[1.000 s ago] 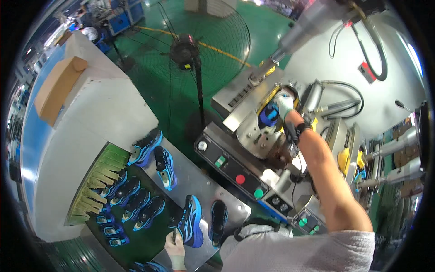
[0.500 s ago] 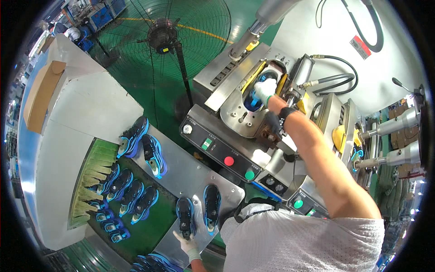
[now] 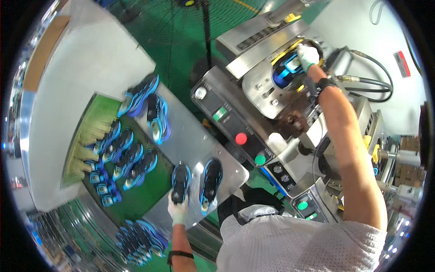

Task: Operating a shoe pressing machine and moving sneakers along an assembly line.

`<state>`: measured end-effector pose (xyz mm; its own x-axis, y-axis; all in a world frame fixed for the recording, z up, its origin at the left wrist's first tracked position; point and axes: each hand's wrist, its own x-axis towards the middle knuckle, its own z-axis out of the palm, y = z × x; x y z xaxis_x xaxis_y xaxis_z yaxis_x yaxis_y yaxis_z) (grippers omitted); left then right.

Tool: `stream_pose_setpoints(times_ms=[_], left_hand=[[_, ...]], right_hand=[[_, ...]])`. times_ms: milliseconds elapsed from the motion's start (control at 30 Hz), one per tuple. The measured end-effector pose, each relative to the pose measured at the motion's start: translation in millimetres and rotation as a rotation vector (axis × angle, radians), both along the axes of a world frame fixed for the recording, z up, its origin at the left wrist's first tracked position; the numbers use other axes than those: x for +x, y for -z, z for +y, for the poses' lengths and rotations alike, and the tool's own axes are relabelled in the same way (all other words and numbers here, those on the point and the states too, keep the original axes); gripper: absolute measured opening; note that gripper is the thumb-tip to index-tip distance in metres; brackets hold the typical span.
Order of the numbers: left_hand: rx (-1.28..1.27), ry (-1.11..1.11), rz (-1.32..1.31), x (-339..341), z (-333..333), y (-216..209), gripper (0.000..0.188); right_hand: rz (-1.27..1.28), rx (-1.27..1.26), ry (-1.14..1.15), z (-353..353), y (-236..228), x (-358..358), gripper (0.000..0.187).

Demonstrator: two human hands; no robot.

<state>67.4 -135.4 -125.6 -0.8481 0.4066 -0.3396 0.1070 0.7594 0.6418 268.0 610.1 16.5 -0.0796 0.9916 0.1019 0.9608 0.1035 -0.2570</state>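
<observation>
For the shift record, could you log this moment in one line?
left hand: gripping shoe on tray | right hand: pressing shoe in machine

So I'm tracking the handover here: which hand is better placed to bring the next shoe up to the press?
Left, probably: the left hand already grips a black-and-blue sneaker on the steel table, while the right hand is busy inside the machine's cavity.

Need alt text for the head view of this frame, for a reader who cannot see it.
A person's gloved right hand presses a blue shoe into a grey press machine, while the gloved left hand grips a dark blue shoe on a steel table. Another shoe lies beside it; more sit on a green conveyor.
</observation>
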Motion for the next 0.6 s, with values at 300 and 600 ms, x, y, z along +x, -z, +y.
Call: stream_pose_setpoints(times_ms=[300, 600], left_hand=[[-0.063, -0.055, 0.031, -18.8, -58.9, 21.5, 0.072], [0.035, 0.135, -0.048, -9.3, 0.1, 4.9, 0.067]], right_hand=[[0.49, -0.068, -0.39, -128.8, -33.0, -67.3, 0.084], [-0.484, 0.218, -0.715, -439.7, 96.6, 58.6, 0.077]])
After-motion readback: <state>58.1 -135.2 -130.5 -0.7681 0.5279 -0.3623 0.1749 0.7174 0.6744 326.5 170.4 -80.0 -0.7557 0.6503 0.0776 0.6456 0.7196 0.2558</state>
